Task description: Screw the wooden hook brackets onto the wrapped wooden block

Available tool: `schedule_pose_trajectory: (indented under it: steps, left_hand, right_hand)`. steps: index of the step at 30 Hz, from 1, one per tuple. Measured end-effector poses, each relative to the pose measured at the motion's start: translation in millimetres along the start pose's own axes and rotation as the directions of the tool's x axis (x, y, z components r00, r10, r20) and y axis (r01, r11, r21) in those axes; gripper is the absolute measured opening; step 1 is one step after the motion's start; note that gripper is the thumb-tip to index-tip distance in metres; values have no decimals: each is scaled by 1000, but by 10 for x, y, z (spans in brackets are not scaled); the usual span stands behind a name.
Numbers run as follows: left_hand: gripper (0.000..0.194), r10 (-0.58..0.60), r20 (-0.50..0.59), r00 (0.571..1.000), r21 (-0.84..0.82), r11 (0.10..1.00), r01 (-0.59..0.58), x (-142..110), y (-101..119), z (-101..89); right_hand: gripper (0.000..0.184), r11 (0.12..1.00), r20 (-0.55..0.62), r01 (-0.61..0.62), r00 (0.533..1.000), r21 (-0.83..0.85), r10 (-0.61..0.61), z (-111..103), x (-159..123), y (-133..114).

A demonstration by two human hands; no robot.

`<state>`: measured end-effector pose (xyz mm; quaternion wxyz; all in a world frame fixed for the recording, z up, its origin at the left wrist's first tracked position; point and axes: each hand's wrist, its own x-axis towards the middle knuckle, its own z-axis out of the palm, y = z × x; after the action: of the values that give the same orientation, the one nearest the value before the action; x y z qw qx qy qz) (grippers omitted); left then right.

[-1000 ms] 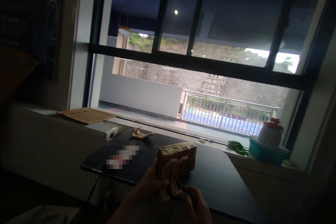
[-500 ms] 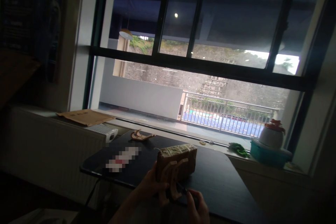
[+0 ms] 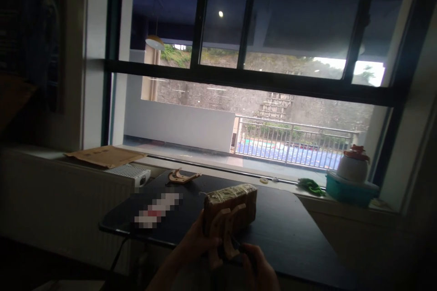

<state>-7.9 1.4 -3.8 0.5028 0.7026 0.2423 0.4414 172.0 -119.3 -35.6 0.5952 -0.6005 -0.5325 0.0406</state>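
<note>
So the curved wooden bracket (image 3: 228, 234) is in front of the chunky block (image 3: 248, 213) on the dark table (image 3: 283, 232), pinched by the left hand (image 3: 196, 240) with the thumb across it, so that's the nearer hand. The right hand (image 3: 260, 266) is curled round a dark tool (image 3: 242, 248), bracket up and to its left. Lengthwise the bracket runs roughly upright, top end leaning right toward the window.

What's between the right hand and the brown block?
In the head view, a slim dark tool and two curved wooden pieces lie between the right hand and the brown block.
</note>
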Motion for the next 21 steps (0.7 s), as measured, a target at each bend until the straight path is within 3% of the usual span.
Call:
schedule_pose_trajectory:
  steps: [3,6,10,16,21]
  left_hand:
    - [71,-23,-16,1000,19,1000,23,-9,24,-2]
    - [69,-16,-8,1000,16,1000,16,2,-8,-1]
    - [66,17,2,1000,-24,1000,-17,13,-51,10]
    - [69,21,5,1000,-15,1000,-20,-8,-12,20]
    - [72,-24,-11,1000,-20,1000,24,-16,69,43]
  right_hand:
    - [43,981,36,-153,988,119,150,-36,-2,-79]
    - [42,973,50,-184,983,138,179,-57,24,-113]
    - [38,995,64,-86,995,50,83,-95,78,-60]
    - [27,938,192,243,961,-246,-199,-268,105,-127]
    - [30,921,295,248,942,-300,-157,-373,86,-314]
